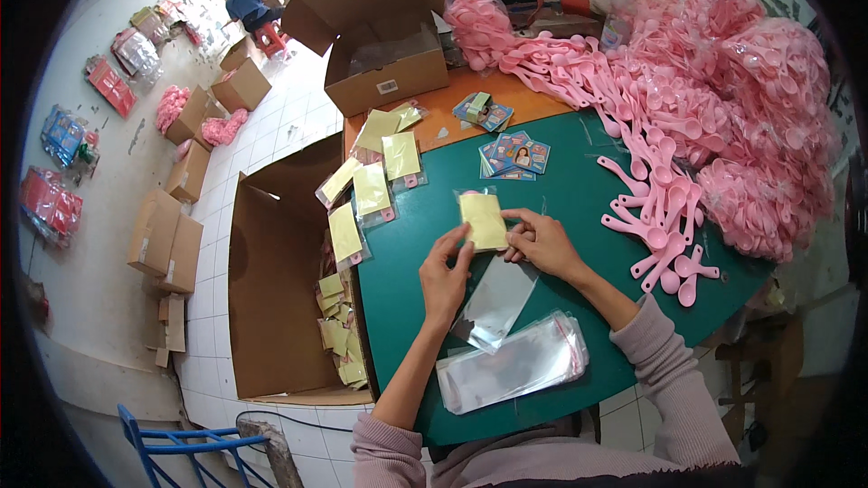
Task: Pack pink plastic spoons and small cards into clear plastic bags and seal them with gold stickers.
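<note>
A yellow card packet (pixel 484 220) with clear film showing at its top is held upright over the green table. My right hand (pixel 541 242) pinches its right edge between thumb and fingers. At the packet's left edge, my left hand (pixel 445 273) has its thumb and forefinger closed on it. Just below my hands lies a single clear plastic bag (pixel 499 300). Nearer to me is a stack of clear bags (pixel 506 366). Beyond the packet are printed picture cards (pixel 524 155), with a bundled stack of cards (pixel 484 112) farther back.
Pink spoons (pixel 665 203) and bulging bags of them (pixel 759 81) crowd the right side. Finished yellow-card packets (pixel 371 190) lie at the table's left edge, above a large carton (pixel 289 289) holding several more. An open carton (pixel 389 72) stands behind; a seated person (pixel 249 4) is far left.
</note>
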### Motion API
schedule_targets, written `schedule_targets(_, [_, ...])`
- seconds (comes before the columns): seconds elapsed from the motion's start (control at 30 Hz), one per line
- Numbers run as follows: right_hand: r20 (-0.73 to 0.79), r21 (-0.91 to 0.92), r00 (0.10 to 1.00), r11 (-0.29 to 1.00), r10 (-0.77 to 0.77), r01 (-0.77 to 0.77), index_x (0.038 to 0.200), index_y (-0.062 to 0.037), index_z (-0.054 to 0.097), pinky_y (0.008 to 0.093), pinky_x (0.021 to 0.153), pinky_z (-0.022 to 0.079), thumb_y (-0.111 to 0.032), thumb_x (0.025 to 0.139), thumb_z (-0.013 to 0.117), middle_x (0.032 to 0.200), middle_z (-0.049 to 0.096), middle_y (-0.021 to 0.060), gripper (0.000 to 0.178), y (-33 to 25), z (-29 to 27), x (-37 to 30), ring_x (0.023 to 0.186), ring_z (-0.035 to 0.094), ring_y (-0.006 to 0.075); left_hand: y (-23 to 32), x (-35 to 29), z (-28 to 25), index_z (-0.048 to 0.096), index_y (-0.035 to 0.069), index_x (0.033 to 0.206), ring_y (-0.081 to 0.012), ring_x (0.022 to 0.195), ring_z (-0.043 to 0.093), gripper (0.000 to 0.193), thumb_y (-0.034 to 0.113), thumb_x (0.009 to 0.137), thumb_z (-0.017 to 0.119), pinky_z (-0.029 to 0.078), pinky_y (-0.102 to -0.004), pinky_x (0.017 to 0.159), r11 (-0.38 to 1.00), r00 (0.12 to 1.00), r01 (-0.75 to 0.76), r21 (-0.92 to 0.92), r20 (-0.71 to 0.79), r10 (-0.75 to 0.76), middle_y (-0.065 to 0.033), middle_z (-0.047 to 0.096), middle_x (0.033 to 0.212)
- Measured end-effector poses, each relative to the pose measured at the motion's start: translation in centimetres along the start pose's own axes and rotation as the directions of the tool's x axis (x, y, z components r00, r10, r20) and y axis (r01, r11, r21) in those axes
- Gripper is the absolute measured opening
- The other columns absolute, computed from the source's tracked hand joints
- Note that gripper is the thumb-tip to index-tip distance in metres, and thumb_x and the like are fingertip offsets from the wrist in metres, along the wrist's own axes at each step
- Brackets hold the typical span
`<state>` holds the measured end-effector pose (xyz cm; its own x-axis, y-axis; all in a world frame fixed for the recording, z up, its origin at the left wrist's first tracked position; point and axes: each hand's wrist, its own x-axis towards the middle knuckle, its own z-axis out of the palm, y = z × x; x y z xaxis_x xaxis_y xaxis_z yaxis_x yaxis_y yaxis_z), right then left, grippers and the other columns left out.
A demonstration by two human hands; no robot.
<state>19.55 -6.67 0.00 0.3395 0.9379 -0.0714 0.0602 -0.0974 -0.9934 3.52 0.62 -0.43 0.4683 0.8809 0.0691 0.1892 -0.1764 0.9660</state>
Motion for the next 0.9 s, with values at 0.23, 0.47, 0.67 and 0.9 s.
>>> schedule_targets(0.23, [-0.220, -0.435, 0.890, 0.856, -0.400, 0.277, 0.094, 0.0001, 0.060, 0.0281, 0.061, 0.051, -0.006, 0.078, 0.057, 0.082, 0.060, 0.0113, 0.017, -1.2, -3.3, 0.6, 0.070, 0.062, 0.0175, -0.9, 0.7, -2.0, 0.033, -0.001, 0.131, -0.0384, 0.115, 0.042, 0.055, 0.018, 0.084, 0.056, 0.040, -0.0395, 0.092, 0.808, 0.899, -0.277, 0.521, -0.158, 0.409, -0.0230, 0.026, 0.137])
schedule_targets(0.47, [-0.122, -0.659, 0.929, 0.728, -0.349, 0.187, 0.085, -0.0016, 0.062, 0.0320, 0.067, 0.048, -0.004, 0.073, 0.058, 0.084, 0.059, 0.0124, 0.013, -1.2, -4.4, 0.4, 0.074, 0.060, 0.0245, 0.4, -1.2, -1.2, 0.050, 0.000, 0.112, -0.0349, 0.101, 0.049, 0.040, 0.017, 0.078, 0.063, 0.041, -0.0402, 0.084, 0.723, 0.897, -0.442, 0.532, 0.246, 0.367, -0.0191, 0.046, 0.112])
schedule_targets(0.67, [-0.163, -0.922, 0.774, 0.374, -0.611, 0.101, 0.082, -0.0010, 0.063, 0.0386, 0.076, 0.042, -0.001, 0.071, 0.053, 0.092, 0.058, 0.0123, 0.014, 0.8, -9.1, 2.3, 0.085, 0.054, 0.0280, 0.1, -0.8, -1.5, 0.054, 0.003, 0.105, -0.0284, 0.091, 0.052, 0.028, 0.001, 0.077, 0.056, 0.044, -0.0363, 0.077, 0.865, 0.915, -0.383, 0.323, 0.263, 0.307, -0.0120, 0.052, 0.097])
schedule_targets(0.9, [-0.303, -0.953, 0.798, 0.136, -0.521, -0.272, 0.094, -0.0068, 0.059, 0.0398, 0.079, 0.037, -0.010, 0.073, 0.058, 0.091, 0.058, 0.0087, 0.021, 0.4, -13.2, 1.8, 0.093, 0.050, 0.0253, -0.2, -0.6, -1.2, 0.054, 0.008, 0.106, -0.0245, 0.086, 0.051, 0.030, 0.013, 0.078, 0.059, 0.039, -0.0350, 0.073, 0.641, 0.860, -0.494, 0.588, 0.219, 0.461, -0.0071, 0.052, 0.094])
